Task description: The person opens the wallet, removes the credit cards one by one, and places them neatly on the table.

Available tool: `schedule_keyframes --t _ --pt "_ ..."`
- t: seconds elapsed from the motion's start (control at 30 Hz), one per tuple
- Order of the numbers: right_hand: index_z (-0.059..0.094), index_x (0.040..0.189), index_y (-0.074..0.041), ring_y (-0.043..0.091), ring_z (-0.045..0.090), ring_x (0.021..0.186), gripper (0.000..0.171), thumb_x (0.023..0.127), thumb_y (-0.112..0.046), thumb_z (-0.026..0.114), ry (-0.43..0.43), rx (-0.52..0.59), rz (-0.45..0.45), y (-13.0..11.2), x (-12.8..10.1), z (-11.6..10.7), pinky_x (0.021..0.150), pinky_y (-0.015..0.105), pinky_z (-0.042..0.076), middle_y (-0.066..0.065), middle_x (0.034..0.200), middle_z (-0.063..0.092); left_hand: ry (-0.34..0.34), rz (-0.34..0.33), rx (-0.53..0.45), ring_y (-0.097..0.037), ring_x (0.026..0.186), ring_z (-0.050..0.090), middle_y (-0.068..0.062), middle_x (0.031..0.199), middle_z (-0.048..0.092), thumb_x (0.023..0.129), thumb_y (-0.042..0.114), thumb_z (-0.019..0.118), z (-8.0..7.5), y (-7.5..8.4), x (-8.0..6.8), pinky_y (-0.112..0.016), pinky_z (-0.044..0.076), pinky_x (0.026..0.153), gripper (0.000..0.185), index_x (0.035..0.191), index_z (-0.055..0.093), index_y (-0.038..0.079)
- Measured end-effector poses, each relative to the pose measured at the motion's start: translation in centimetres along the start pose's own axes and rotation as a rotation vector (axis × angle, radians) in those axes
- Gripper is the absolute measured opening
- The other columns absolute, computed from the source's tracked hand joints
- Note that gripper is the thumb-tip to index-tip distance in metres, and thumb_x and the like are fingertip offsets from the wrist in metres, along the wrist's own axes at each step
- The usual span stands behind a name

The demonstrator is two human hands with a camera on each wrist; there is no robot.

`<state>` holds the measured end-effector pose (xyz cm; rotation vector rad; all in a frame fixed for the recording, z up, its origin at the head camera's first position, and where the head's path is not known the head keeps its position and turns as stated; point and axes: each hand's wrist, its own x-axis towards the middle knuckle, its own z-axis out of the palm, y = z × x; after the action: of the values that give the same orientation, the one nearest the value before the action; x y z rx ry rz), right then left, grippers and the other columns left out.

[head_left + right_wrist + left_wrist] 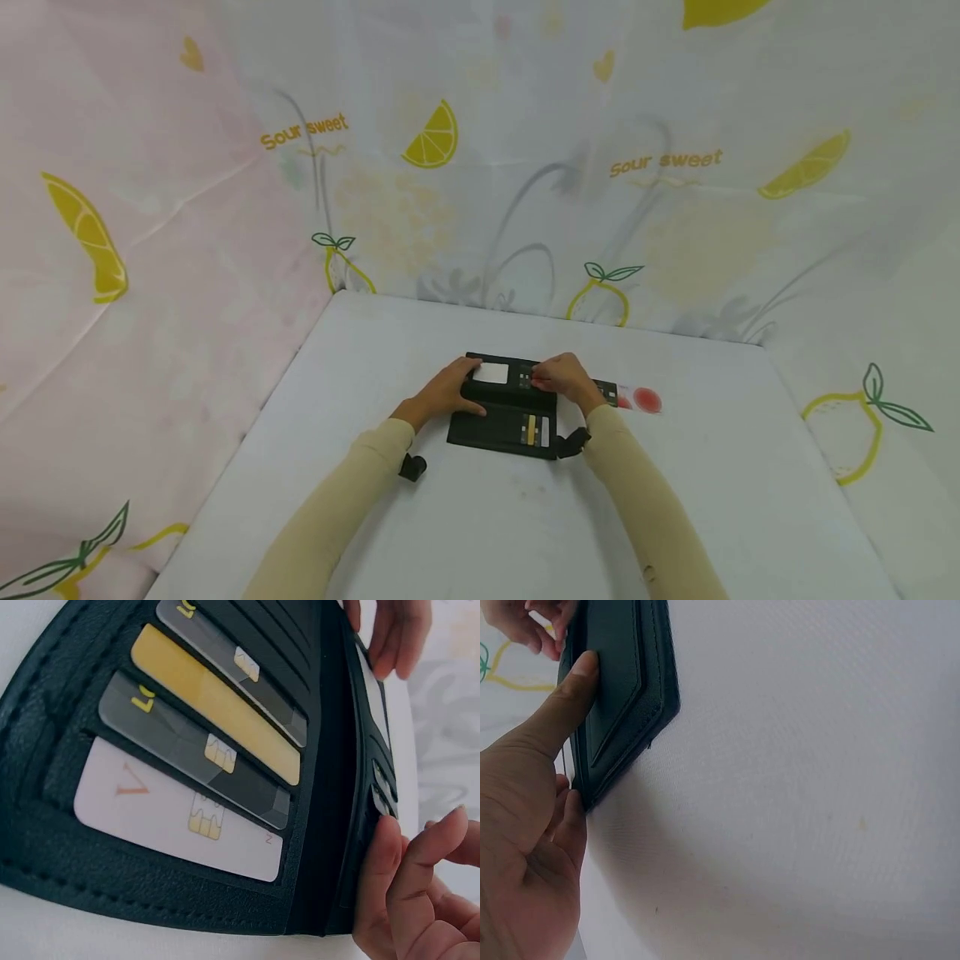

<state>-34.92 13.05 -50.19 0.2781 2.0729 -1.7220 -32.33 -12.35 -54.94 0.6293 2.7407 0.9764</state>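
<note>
Right now the black wallet (504, 410) lies open in the middle of the white table (750, 483). My left hand (448, 392) presses flat along its left edge, fingers straight, holding it down. My right hand (564, 379) pinches at a card (527, 381) in the far half's slots. I judge I'm working that card; next it needs a firm, straight slide.

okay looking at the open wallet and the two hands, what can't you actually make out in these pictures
- Print on the cards: right wrist view, only corners and chips show above the wallet slots.
- What the right hand pinches: head view, too small, fingers cover it.
- Wallet's inside: left wrist view, only its outer edge shows, left hand covering part.
</note>
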Motion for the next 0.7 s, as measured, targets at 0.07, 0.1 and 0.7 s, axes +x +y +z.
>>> schedule_keyframes --t 0.07,0.1,0.7 --pt "0.062 0.111 0.017 0.013 0.065 0.068 0.021 0.094 0.004 0.059 -0.001 -0.02 0.0 0.0 0.0 0.0 0.061 0.02 0.058 0.011 0.084 0.066 -0.001 0.001 0.008 -0.026 0.123 0.052 -0.013 0.145 0.042 0.069 0.038 0.089 0.0 0.0 0.0 -0.034 0.044 0.107 0.102 0.148 0.035 0.002" --pt "0.062 0.11 0.017 0.013 0.065 0.068 0.021 0.094 0.004 0.059 -0.002 -0.03 -0.005 0.0 -0.1 0.0 0.06 0.02 0.057 0.011 0.083 0.066 0.002 0.004 0.01 -0.026 0.123 0.053 -0.013 0.144 0.043 0.069 0.038 0.089 0.0 0.1 0.0 -0.034 0.044 0.106 0.102 0.148 0.036 0.002" --pt "0.064 0.106 0.016 0.014 0.066 0.065 0.021 0.092 0.001 0.064 0.047 -0.121 -0.013 -0.1 0.4 1.0 0.067 0.027 0.061 0.009 0.079 0.064 0.004 0.016 0.018 -0.026 0.122 0.053 -0.013 0.144 0.044 0.069 0.037 0.089 -0.3 0.3 -0.2 -0.034 0.043 0.107 0.101 0.148 0.036 0.002"
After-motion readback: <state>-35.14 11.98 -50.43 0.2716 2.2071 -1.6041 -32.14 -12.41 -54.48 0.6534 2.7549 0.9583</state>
